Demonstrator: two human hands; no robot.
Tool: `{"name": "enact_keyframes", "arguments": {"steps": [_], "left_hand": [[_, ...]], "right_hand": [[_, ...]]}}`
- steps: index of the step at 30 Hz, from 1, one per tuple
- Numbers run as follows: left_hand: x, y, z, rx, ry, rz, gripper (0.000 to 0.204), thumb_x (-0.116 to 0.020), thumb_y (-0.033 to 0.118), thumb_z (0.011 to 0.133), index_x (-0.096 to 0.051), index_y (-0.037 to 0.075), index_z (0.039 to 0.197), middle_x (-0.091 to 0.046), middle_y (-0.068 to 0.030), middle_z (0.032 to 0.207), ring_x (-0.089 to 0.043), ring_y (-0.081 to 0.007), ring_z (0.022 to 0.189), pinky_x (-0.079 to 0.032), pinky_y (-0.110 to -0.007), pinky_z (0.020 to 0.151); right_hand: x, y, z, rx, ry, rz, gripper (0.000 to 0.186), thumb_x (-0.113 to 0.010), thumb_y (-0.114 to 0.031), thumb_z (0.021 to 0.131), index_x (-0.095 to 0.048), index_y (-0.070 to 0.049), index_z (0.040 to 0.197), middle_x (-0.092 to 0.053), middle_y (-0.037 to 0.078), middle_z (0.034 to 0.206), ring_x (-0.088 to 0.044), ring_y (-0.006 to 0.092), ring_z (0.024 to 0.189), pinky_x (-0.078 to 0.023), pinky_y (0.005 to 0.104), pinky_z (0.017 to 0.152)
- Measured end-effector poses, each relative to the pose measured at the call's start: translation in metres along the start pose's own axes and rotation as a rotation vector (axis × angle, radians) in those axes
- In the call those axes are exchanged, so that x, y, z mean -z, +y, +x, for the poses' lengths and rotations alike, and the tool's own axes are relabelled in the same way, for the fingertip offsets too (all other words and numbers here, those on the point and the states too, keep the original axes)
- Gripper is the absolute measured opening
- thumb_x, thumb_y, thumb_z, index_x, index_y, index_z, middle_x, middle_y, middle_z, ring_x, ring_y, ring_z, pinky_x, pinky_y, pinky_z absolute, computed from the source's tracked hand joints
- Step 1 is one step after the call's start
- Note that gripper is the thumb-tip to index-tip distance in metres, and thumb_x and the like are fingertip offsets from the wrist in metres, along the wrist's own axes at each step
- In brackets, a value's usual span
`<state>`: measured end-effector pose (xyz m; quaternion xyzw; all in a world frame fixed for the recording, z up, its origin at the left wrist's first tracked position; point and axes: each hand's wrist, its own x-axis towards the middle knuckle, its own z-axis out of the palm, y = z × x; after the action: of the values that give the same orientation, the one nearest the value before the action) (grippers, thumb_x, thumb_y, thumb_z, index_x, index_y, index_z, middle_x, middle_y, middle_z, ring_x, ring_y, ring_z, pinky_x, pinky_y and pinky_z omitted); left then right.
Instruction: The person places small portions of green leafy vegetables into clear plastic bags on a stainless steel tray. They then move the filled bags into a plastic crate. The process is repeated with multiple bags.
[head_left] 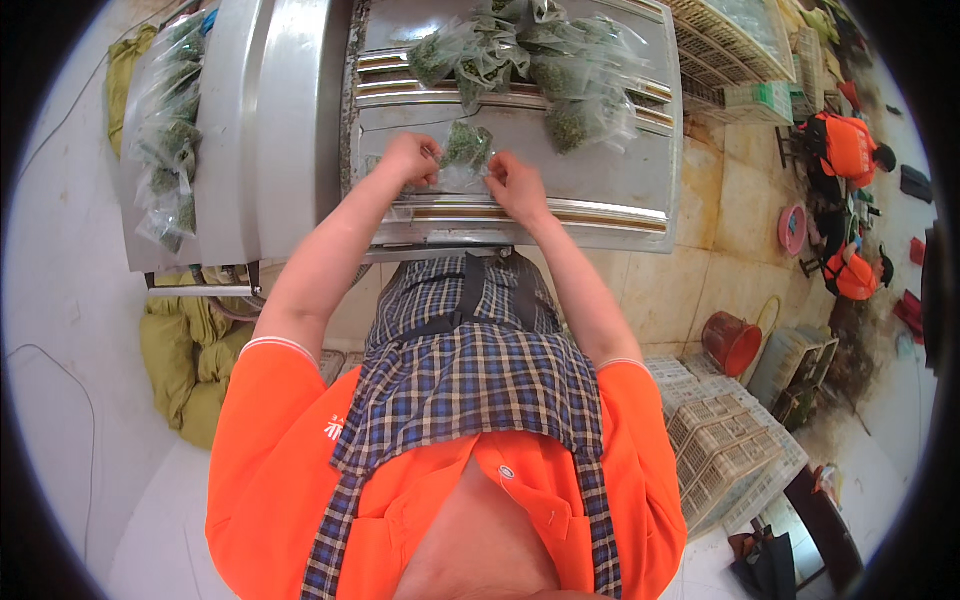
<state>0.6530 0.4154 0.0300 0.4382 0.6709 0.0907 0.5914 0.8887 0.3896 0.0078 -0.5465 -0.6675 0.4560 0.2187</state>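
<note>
Left grip (428, 163) and right grip (498, 176) pinch a clear bag (466, 148) over the metal table (610, 185) (red bucket (731, 344) on the floor (690, 275)).

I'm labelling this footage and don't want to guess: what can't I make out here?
In the head view:
Whether the left hand or right hand pinches the clear bag: contact too small.
What its green contents are: too small.
The far end of the bag pile: cut off by the upper edge.
The person's feet: hidden behind the checked apron.

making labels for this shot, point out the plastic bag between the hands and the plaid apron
Clear plastic bag of greenery (466, 146): head view, on its filled part
Plaid apron (470, 390): head view, checked front
</note>
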Motion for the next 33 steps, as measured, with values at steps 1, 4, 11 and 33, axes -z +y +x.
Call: {"name": "enact_keyframes", "arguments": {"steps": [1, 4, 11, 33], "left_hand": [[-0.005, -0.003, 0.0, -0.028, 0.056, 0.128, 0.023, -0.063, -0.001, 0.077, -0.062, 0.004, 0.099, -0.066, -0.0043, 0.072, -0.068, -0.0119, 0.066, -0.052, -0.028, 0.052], [-0.017, -0.022, 0.0, -0.274, 0.293, 0.411, 0.036, -0.063, 0.002, 0.075, -0.057, 0.005, 0.11, -0.066, -0.0153, 0.072, -0.068, -0.0289, 0.068, -0.054, -0.04, 0.06], [-0.025, -0.008, -0.037, -0.18, 0.369, 0.64, 0.071, -0.056, 0.002, 0.076, -0.037, 0.018, 0.142, -0.068, -0.0232, 0.087, -0.065, -0.0428, 0.082, -0.051, -0.052, 0.073], [-0.013, 0.026, 0.013, -0.064, 0.217, -0.71, 0.028, -0.063, 0.026, 0.092, -0.066, 0.003, 0.108, -0.067, -0.0044, 0.09, -0.063, -0.0142, 0.073, -0.051, -0.027, 0.063]], "right_hand": [[-0.002, -0.001, -0.003, 0.009, -0.005, -0.062, 0.02, -0.069, -0.013, 0.08, -0.06, -0.006, 0.097, -0.067, 0.011, 0.082, -0.066, 0.0272, 0.075, -0.052, 0.0367, 0.068], [-0.008, 0.005, -0.004, 0.053, 0.035, -0.071, 0.02, -0.068, -0.015, 0.08, -0.06, -0.008, 0.096, -0.068, 0.011, 0.082, -0.066, 0.0302, 0.075, -0.052, 0.0388, 0.068], [0.005, 0.006, 0.001, -0.002, -0.212, -0.023, 0.017, -0.071, -0.021, 0.076, -0.064, -0.007, 0.084, -0.069, 0.009, 0.076, -0.068, 0.0256, 0.071, -0.052, 0.0363, 0.066], [-0.002, -0.052, 0.073, -0.2, 0.496, 0.066, 0.027, -0.069, -0.026, 0.078, -0.07, -0.009, 0.099, -0.069, 0.008, 0.072, -0.067, 0.0208, 0.066, -0.051, 0.0345, 0.065]]}}
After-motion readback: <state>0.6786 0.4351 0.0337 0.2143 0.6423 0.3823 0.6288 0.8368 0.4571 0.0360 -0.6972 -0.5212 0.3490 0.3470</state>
